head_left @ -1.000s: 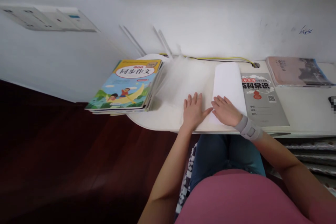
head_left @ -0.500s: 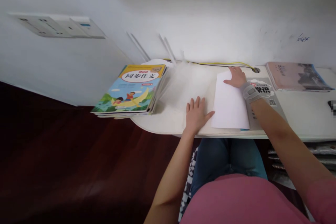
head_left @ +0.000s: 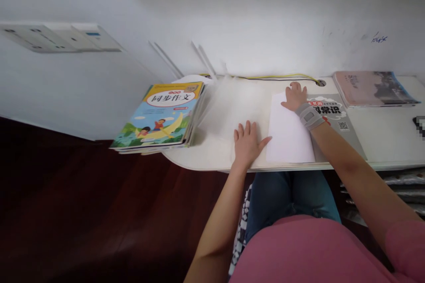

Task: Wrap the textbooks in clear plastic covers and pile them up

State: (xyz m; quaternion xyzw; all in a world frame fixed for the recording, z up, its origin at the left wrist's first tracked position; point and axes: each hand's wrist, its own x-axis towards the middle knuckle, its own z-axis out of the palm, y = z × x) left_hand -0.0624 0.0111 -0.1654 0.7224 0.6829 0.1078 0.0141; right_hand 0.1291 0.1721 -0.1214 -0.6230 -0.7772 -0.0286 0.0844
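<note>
My left hand (head_left: 246, 143) lies flat with fingers spread on a clear plastic sheet (head_left: 229, 112), its thumb by the left edge of a white sheet of paper (head_left: 288, 137). That paper overlaps the left part of a grey-covered book (head_left: 343, 135) with Chinese lettering. My right hand (head_left: 295, 96), a grey band around the wrist, rests over the top of the white paper. Its fingers are apart, slightly bent, and grip nothing that I can see. Whether the paper is attached to the book, I cannot tell.
A stack of books (head_left: 162, 115) with a colourful top cover overhangs the left end of the white desk (head_left: 195, 159). Pink-covered books (head_left: 372, 88) lie at the back right. Thin antenna-like rods (head_left: 202, 59) stand behind the stack. Cables (head_left: 279, 77) run along the wall to a desk hole.
My right hand has shifted slightly left along the top of the white paper, uncovering more of the grey cover's lettering. My left hand stays in place. The camera view has shifted slightly.
</note>
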